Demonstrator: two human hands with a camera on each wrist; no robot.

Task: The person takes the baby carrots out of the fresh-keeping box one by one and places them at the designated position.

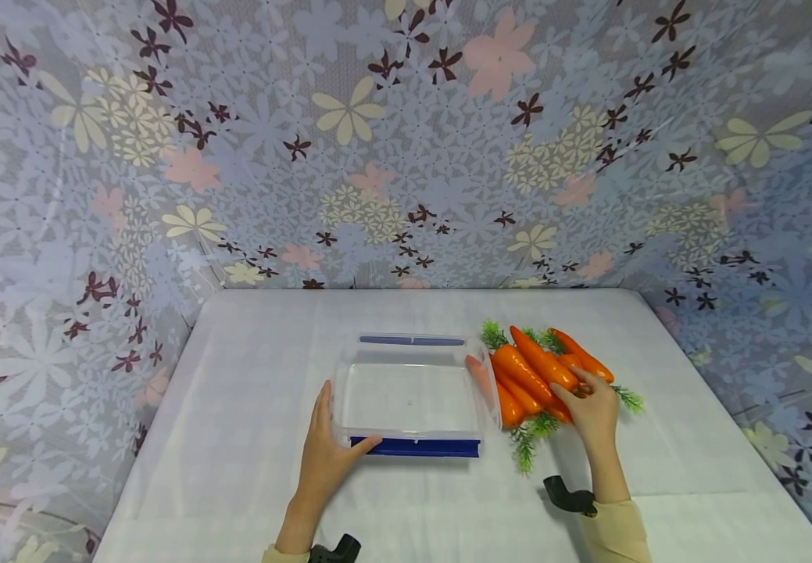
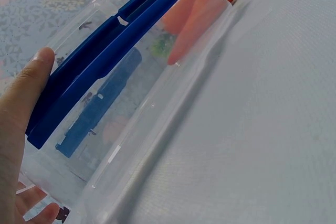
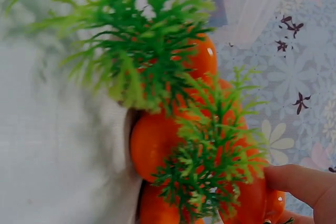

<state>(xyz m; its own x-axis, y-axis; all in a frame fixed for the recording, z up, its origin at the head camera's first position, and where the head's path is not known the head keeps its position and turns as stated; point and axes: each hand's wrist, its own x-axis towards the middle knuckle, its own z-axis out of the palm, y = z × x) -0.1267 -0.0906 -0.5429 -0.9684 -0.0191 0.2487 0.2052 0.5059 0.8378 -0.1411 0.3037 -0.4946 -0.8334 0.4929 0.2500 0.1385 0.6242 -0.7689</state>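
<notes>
A clear plastic container (image 1: 413, 399) with blue latches stands on the white-covered table, with no lid on it. At its left front corner my left hand (image 1: 324, 453) holds it, thumb on the front blue latch (image 1: 414, 447) and fingers along the left side. To its right lies a pile of orange carrots (image 1: 521, 375) with green leafy tops. My right hand (image 1: 595, 408) pinches the thick end of a carrot (image 1: 542, 360) on top of the pile, between thumb and fingers. The right wrist view shows the thumb (image 3: 294, 179) against a carrot; the other fingers are mostly hidden.
The white tablecloth (image 1: 251, 367) covers the table. A flowered curtain (image 1: 406, 156) hangs behind the table and along both sides. Carrot leaves (image 1: 524, 450) stick out in front of the pile, and the nearest carrots lie close against the container's right wall.
</notes>
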